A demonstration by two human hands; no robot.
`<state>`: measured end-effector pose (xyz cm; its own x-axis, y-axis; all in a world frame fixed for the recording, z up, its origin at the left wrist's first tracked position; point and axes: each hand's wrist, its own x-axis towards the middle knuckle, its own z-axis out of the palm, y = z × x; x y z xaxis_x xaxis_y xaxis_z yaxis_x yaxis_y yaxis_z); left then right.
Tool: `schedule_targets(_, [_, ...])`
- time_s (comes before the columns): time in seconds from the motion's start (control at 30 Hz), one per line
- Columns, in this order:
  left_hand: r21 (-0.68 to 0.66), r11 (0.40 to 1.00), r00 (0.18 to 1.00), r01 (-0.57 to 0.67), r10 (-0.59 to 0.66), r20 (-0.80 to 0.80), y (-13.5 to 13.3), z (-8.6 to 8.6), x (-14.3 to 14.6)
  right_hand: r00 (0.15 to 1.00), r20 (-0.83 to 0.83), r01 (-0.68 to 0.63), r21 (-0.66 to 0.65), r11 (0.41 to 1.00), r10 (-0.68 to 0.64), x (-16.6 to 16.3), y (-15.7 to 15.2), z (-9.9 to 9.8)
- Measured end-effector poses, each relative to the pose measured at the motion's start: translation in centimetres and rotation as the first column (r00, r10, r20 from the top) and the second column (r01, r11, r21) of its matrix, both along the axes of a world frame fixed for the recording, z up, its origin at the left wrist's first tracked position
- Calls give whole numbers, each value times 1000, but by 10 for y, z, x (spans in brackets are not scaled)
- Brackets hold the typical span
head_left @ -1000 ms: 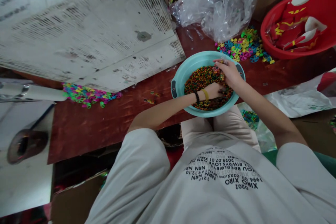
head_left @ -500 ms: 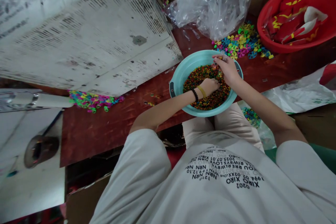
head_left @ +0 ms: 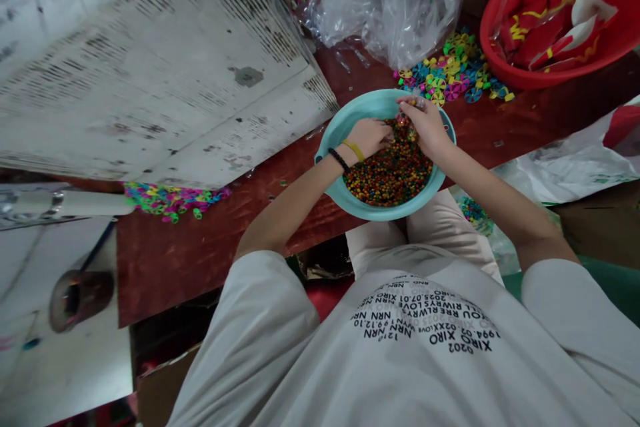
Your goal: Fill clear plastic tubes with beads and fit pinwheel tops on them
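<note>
A teal bowl full of small multicoloured beads rests at the near edge of a dark red table, over my lap. My left hand, with a yellow and a black band at the wrist, is cupped with fingers curled over the beads at the bowl's far left. Over the bowl's far rim, my right hand pinches something small and clear between its fingertips. The two hands are almost touching.
Colourful plastic wheel pieces lie beyond the bowl, below crumpled clear plastic. A red basin with red-and-white packets sits at the far right. More wheel pieces lie under a large perforated white board on the left.
My left hand has lifted from the middle of the beads and moved up to the far left of the bowl, close to my right hand. The right hand has stayed at the far rim.
</note>
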<state>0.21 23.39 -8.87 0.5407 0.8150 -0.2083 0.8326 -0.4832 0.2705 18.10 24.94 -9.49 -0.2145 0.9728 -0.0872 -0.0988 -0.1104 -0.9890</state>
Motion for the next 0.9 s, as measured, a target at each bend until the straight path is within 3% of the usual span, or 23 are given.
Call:
schedule_targets(0.1, [28,997,966,75,-65,-251,-18,-7,27,1000,-7,-1,-2,1000,1,-1,2,-3])
schedule_targets(0.23, [-15,991,981,132,-133,-142,-41,-28,75,998,52,19,22,1000,-20,-1,4,-9])
schedule_targets(0.3, [-64,995,996,77,-79,-27,-42,-33,84,997,72,29,29,999,-31,0,5,-12])
schedule_targets(0.43, [-179,981,980,-70,101,173,-28,-25,58,997,62,47,26,999,-49,3,6,-16])
schedule_targets(0.53, [-94,985,953,-143,163,256,-14,-12,18,999,20,40,47,998,-41,3,8,-21])
schedule_targets(0.57, [-28,990,968,-136,139,209,-11,-8,7,999,-5,39,55,998,-39,3,9,-23])
schedule_targets(0.63, [84,996,999,-26,29,-34,-9,-3,-8,997,-55,50,59,997,-47,1,12,-27])
schedule_targets(0.73, [64,984,942,164,-137,-307,-18,-7,-3,992,-104,77,45,996,-72,-1,15,-31])
schedule_targets(0.9, [-18,895,878,446,-442,-184,-46,-27,43,986,-140,98,35,995,-93,0,15,-31])
